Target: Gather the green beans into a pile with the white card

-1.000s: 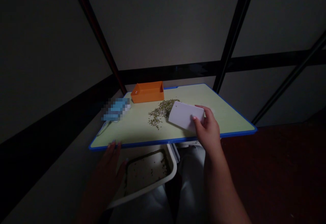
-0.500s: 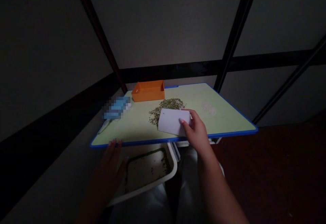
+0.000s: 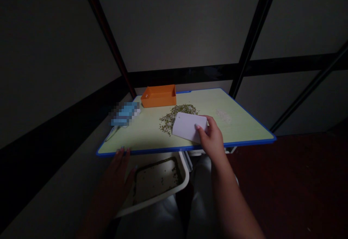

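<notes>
Pale green tabletop (image 3: 146, 134) with blue rim noted, we observe right hand (image 3: 212, 135) pinching white scraper (image 3: 189, 126) at its right end, just beside scattered green grains (image 3: 185, 109), left hand (image 3: 118, 170) at table edge, fingers slightly spread.

Head view, sole camera: mounted on the wearer's head, above and just behind the near edge of the desk (image 3: 244, 128), facing forward and steeply down. Desk viewed at close range, corner to corner; wall (image 3: 179, 25) beyond its far edge, wearer's legs (image 3: 201, 195) below
</notes>
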Demonstrator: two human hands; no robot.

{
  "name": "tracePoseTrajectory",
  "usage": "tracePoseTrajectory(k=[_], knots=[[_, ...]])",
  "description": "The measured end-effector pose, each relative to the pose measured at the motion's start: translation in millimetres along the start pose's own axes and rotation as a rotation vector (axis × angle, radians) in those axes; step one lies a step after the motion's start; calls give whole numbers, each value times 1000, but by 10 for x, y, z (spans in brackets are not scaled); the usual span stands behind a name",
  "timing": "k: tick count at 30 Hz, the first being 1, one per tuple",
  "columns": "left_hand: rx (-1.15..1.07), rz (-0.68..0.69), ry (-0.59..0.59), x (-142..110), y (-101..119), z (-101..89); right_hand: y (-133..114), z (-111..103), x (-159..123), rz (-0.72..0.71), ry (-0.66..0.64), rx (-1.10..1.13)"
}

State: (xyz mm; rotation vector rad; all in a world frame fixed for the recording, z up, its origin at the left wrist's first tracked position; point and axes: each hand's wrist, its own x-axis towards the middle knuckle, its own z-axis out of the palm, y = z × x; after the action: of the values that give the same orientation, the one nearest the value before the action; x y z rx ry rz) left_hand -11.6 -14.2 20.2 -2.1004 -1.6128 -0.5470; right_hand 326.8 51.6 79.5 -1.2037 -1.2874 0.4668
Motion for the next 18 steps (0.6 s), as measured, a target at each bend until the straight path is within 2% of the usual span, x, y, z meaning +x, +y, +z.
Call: tracePoseTrajectory(k=[6,12,18], knots=[[8,25,-1,8,2,-17,4,18,-11,-10,-27,12],[-11,9,11,1,2,8,-5,29,-7,-2,-1,-31],[-18,-13,-25,9,21,-20,5,63,-14,9,-15,-33]])
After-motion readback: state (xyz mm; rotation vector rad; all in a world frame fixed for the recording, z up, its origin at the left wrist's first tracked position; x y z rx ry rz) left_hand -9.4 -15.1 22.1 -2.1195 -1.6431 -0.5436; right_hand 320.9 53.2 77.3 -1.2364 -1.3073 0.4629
